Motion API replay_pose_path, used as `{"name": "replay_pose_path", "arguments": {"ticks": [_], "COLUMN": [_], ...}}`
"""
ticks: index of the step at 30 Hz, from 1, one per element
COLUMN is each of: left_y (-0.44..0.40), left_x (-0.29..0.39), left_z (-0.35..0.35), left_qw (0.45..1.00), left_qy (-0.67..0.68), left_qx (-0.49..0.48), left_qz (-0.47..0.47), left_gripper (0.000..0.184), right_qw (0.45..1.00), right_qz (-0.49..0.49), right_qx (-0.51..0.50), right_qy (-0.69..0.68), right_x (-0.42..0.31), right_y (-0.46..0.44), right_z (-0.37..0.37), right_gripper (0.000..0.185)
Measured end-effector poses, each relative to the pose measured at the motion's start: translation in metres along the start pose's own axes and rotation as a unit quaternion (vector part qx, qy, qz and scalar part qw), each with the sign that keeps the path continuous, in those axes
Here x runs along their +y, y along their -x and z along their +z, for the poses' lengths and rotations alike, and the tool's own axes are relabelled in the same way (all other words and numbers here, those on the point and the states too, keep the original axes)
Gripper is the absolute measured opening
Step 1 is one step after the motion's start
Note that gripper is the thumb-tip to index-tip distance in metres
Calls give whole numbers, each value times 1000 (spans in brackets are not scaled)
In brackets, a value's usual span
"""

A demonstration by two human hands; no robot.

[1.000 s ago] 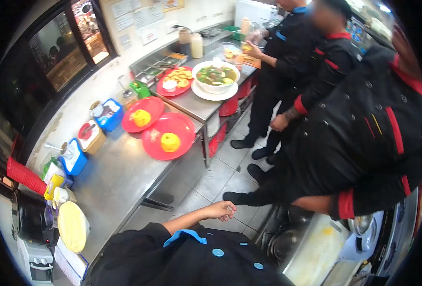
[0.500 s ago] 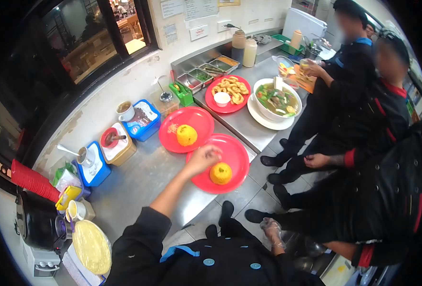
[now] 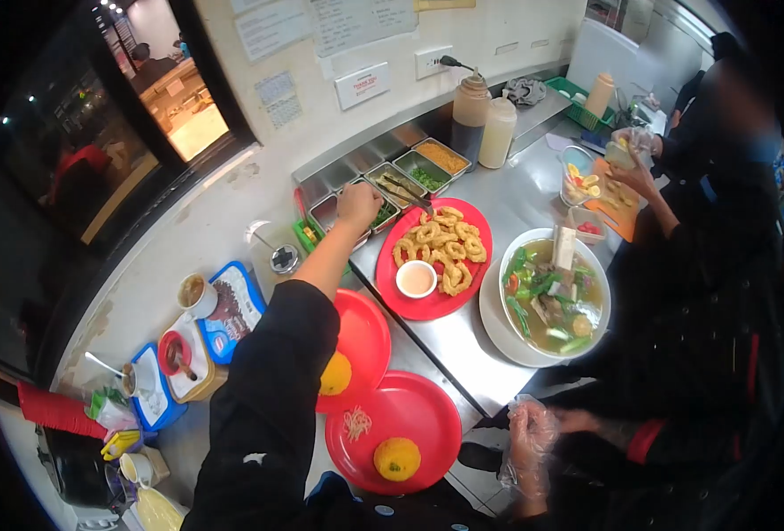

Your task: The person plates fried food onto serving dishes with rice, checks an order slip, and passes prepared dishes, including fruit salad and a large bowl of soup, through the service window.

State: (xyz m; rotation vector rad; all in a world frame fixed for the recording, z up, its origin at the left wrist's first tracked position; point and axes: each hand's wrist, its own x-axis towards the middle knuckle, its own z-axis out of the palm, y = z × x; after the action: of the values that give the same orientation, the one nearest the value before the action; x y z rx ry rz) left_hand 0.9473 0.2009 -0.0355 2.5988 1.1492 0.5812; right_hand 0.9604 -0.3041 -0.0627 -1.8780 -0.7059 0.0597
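My bare left hand [image 3: 359, 208] reaches over the metal pans at the wall, its fingers bunched and pointing down at a pan of chopped green herbs [image 3: 383, 215]. What the fingertips hold, if anything, is hidden. In a clear plastic glove, my right hand [image 3: 530, 438] is held low at the right of my body, fingers curled in, with nothing visible in it. Nearest to me lies a red plate [image 3: 365, 451] with a yellow rice mound [image 3: 397, 458] and a small pile of pale shreds [image 3: 356, 423]. Behind it, a second red plate [image 3: 370, 341] with yellow rice is partly covered by my sleeve.
Fried rings [image 3: 440, 243] and a dip cup fill another red plate. A large soup bowl [image 3: 556, 296] stands on a white plate at the counter's edge. Sauce bottles [image 3: 498, 133] stand behind. Tubs [image 3: 237, 305] line the left wall. Co-workers [image 3: 675, 310] stand close on the right.
My left hand has gone from above the nearest red plate to the metal pans. Pale shreds now lie on that plate. My view has shifted closer to the pans and soup.
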Motion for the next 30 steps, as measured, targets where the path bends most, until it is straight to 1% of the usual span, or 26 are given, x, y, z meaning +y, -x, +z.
{"name": "replay_pose_path", "arguments": {"ticks": [1, 2, 4, 5, 6, 8, 9, 10, 12, 13, 14, 16, 17, 18, 20, 21, 22, 24, 26, 28, 29, 30], "left_y": [-11, -21, -38, -43, -48, -57, -60, -63, -70, -69, -66, -65, -73, -71, -68, -69, -71, -75, -72, -75, -77, -88], "left_x": [2, 2, -4, -11, -17, -23, -15, -10, -4, -2, -1, -7, -11, -13, -19, -17, -14, -2, 14, 18, 15, 0], "left_z": [10, 17, 32, 37, 39, 32, 21, 11, 2, 5, 8, 27, 34, 34, 33, 29, 25, 8, -10, -11, -7, 10], "left_qw": [996, 996, 978, 982, 981, 977, 984, 983, 975, 971, 970, 980, 970, 970, 971, 971, 971, 984, 985, 988, 988, 990], "left_qy": [25, 25, 49, 64, 64, 89, 57, 57, -4, -20, -19, -43, -25, -25, 83, 91, 90, 84, 92, 58, 59, 27], "left_qx": [-38, -43, -95, -81, -87, -149, -127, -130, -203, -222, -223, -187, -216, -219, -194, -185, -186, -110, -105, -101, -101, -107], "left_qz": [-71, -72, -177, -157, -159, -121, -112, -115, -96, -89, -90, -60, -108, -107, -112, -117, -117, -108, -100, -97, -96, -83], "left_gripper": [25, 25, 37, 44, 44, 42, 41, 41, 42, 42, 42, 40, 40, 40, 41, 39, 39, 33, 30, 29, 29, 30], "right_qw": [1000, 1000, 999, 998, 998, 996, 997, 997, 996, 995, 995, 997, 997, 996, 995, 996, 997, 997, 997, 992, 992, 993], "right_qz": [14, 19, -8, -29, -24, -39, -14, -12, -23, -12, -11, -35, -34, -47, -60, -52, -45, -41, -39, -83, -83, -80], "right_qx": [13, 11, 13, 5, 2, -4, -11, -14, -44, -58, -59, -52, -52, -46, -41, -46, -51, -53, -55, -53, -53, -55], "right_qy": [13, 16, 35, 49, 51, 81, 69, 70, 76, 77, 78, 49, 50, 57, 64, 56, 49, 39, 31, 73, 74, 71], "right_x": [13, 15, -1, 6, 3, -9, -3, -3, -3, 0, -1, -13, -12, -10, -5, -3, -2, -12, -15, -12, -14, -17], "right_y": [-2, -6, -13, -12, -11, -14, -10, -9, -9, -7, -7, -12, -11, -10, -6, -4, -3, -4, -4, 0, 1, 2], "right_z": [8, 13, 20, 22, 25, 32, 36, 39, 43, 45, 46, 49, 48, 48, 47, 47, 47, 47, 47, 48, 48, 48], "right_gripper": [6, 6, 6, 7, 7, 8, 7, 7, 7, 7, 7, 7, 7, 6, 6, 5, 4, 5, 6, 6, 6, 6]}}
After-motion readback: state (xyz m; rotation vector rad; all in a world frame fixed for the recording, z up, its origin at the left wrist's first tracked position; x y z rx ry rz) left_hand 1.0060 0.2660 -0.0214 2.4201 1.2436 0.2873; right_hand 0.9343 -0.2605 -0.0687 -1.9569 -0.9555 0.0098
